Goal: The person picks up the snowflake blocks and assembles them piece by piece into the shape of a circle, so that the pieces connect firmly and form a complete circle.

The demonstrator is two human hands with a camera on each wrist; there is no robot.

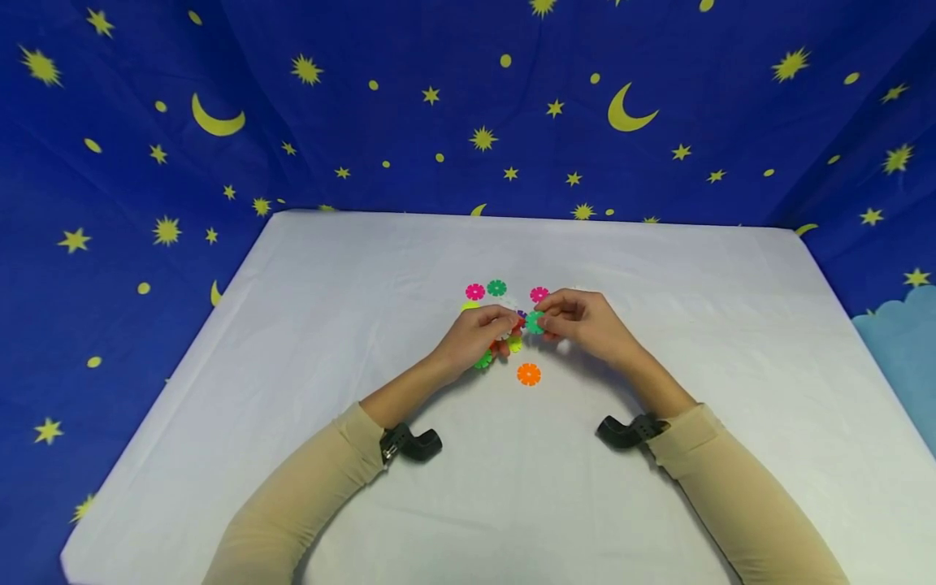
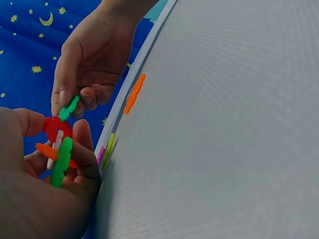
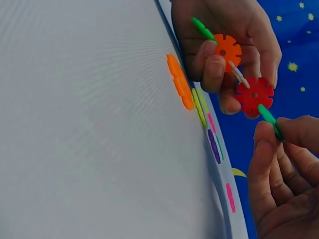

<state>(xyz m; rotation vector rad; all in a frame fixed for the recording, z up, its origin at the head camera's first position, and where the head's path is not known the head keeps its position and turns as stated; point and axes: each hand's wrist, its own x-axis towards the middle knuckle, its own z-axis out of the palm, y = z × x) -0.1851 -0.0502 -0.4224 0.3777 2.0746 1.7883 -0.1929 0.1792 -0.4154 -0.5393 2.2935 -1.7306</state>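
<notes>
My left hand holds a short chain of slotted plastic discs above the table. In the right wrist view the chain runs from a green disc through an orange disc and a white disc to a red disc. The left fingers grip around the red end. Between thumb and fingertips, my right hand pinches another green disc, edge-on, its tip right at the red disc's lower rim.
On the white table, an orange disc lies nearest me. Pink discs, a green disc, yellow discs and a purple disc lie around and beyond the hands. A starry blue curtain stands behind.
</notes>
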